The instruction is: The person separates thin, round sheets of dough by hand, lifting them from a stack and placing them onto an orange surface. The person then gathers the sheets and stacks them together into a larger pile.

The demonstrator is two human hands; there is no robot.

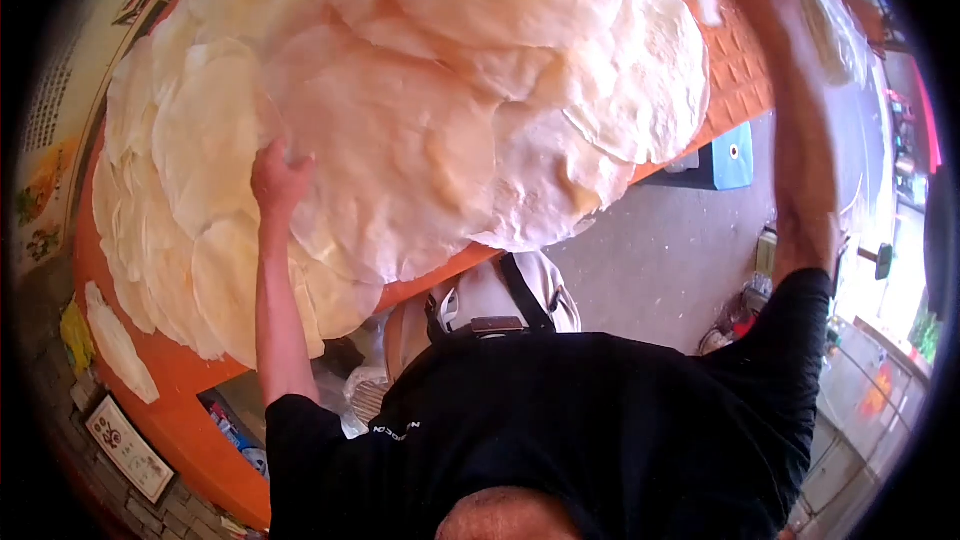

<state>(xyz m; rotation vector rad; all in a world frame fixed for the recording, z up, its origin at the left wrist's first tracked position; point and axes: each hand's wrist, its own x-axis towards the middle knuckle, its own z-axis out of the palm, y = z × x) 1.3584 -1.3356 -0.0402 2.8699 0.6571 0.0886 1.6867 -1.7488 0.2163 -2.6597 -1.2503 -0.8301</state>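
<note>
A large pile of thin, round, pale dough sheets (390,130) covers most of the orange table, the sheets overlapping one another. My left hand (282,178) rests on the pile's left middle part, thumb and forefinger apart, touching the sheets near the edge of one. It seems to hold nothing. My right arm (803,150) reaches up along the right side, past the table's right end. It is smeared by motion near the top edge, and the hand itself is cut off there.
The orange table (410,290) has a raised pattern at its right end. One long dough piece (120,345) lies at its left corner. A blue box (732,156) stands below on the right. A pale bag with dark straps (540,285) is by my body. A framed sign (130,448) is at lower left.
</note>
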